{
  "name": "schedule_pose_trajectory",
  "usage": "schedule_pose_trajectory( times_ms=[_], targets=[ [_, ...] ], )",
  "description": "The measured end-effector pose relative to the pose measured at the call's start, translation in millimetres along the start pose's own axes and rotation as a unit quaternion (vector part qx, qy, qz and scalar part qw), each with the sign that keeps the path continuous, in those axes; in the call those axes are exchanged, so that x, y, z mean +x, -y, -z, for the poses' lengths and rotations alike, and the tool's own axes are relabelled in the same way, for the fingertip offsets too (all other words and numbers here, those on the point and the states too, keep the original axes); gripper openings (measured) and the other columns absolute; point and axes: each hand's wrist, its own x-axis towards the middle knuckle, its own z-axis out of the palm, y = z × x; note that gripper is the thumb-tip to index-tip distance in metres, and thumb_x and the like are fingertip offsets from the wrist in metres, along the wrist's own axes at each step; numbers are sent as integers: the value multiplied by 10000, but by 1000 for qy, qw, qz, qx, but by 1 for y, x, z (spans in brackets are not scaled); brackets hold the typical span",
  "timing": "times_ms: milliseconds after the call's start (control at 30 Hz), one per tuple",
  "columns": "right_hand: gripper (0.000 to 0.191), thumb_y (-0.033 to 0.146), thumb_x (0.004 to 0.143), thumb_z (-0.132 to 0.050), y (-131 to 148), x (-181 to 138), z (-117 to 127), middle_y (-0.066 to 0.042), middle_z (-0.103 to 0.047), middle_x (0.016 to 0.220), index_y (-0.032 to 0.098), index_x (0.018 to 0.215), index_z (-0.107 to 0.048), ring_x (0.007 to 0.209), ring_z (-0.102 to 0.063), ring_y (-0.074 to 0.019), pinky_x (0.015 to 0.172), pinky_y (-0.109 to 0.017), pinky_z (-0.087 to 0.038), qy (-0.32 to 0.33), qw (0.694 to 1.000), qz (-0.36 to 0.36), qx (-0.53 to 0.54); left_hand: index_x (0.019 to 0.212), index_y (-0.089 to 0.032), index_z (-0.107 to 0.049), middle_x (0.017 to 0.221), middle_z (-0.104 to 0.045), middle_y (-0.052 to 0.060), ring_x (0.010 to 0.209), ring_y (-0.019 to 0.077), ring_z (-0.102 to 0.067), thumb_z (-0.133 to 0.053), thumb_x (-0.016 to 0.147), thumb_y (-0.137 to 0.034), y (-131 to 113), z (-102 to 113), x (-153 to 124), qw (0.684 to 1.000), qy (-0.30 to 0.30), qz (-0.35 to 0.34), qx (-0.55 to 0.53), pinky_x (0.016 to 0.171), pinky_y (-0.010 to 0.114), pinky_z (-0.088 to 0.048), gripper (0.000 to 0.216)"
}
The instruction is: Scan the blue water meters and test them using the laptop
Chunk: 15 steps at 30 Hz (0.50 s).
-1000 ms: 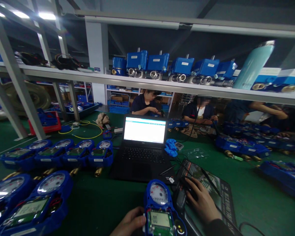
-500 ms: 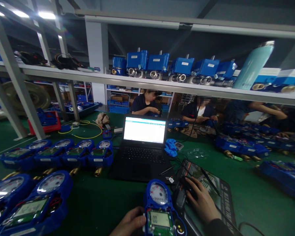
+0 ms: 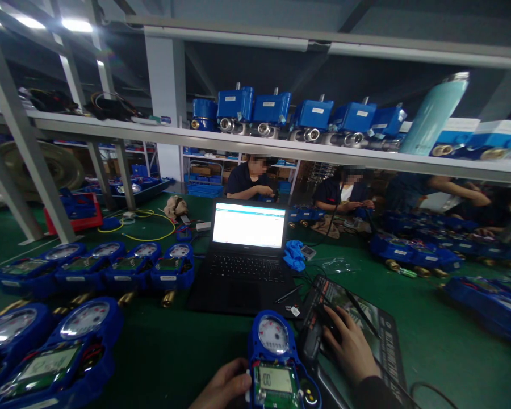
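Observation:
A blue water meter (image 3: 276, 363) with a round dial and a small lit display lies on the green table right in front of me. My left hand (image 3: 225, 387) grips its left side at the bottom edge of the view. My right hand (image 3: 349, 346) rests over a black computer mouse (image 3: 323, 328) on a printed mouse pad (image 3: 378, 335). Beyond the meter stands an open black laptop (image 3: 247, 255) with a bright white screen.
Rows of blue meters (image 3: 123, 267) fill the left side, and more (image 3: 417, 253) lie to the right. A shelf (image 3: 238, 145) overhead carries blue valve units and a teal bottle (image 3: 434, 113). Other people (image 3: 251, 179) sit working across the table. Yellow cable (image 3: 149, 227) lies behind.
The view has shifted slightly. Both hands stay where they were, left on the meter and right on the mouse.

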Motion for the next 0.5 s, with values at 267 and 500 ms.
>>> schedule_pose_trajectory(
  times_ms=[267, 500],
  targets=[
    [501, 427, 884, -358, -1, 0, -1, -158, -481, 1314, 177, 1270, -558, 1164, -535, -311, 993, -487, -447, 1, 1000, 0, -13, 951, -173, -645, 1060, -693, 86, 1083, 281, -599, -778, 642, -496, -10, -12, -4, 1000, -17, 9, -14, 1021, 445, -346, 466],
    [491, 422, 882, -362, 0, 0, -1, -144, -480, 1318, 189, 1268, -558, 1155, -537, -306, 996, -478, -445, 4, 1000, -6, -16, 981, -192, -673, 1072, -687, 84, 1105, 296, -578, -811, 584, -511, -12, -14, -8, 997, -71, 32, -12, 1030, 455, -340, 528]
  ],
)
